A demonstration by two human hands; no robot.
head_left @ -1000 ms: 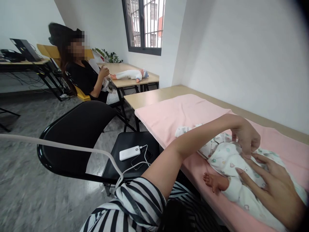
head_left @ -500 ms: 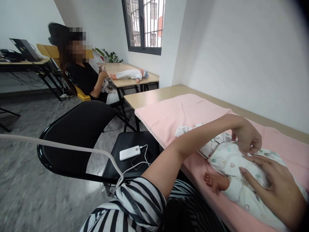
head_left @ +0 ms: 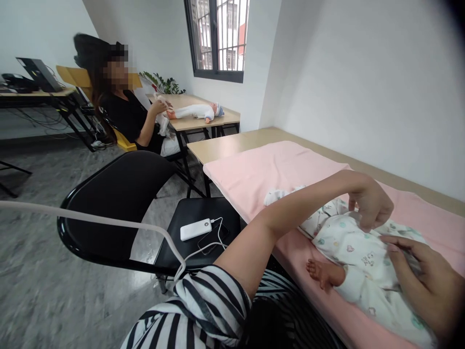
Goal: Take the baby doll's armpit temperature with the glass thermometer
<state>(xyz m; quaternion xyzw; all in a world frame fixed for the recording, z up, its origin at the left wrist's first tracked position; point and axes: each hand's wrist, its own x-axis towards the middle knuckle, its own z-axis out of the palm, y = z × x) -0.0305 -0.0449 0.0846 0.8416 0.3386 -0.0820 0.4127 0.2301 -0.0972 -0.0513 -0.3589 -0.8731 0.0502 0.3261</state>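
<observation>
1. Your right hand (head_left: 432, 281) has its thumb drawn in close to the index finger, where half a second ago it lay spread over the patterned garment (head_left: 348, 236); you cannot tell whether cloth is caught.
2. Your left hand (head_left: 374, 206) stays bent down over the garment, fingers curled, its grip unclear.
3. The doll (head_left: 325, 275) wearing it lies unmoved on the pink cloth (head_left: 286, 160), one small hand near the table's (head_left: 232, 143) near edge.
4. Beyond the table's far-left corner, a seated person's (head_left: 121, 118) hands have shifted.
</observation>
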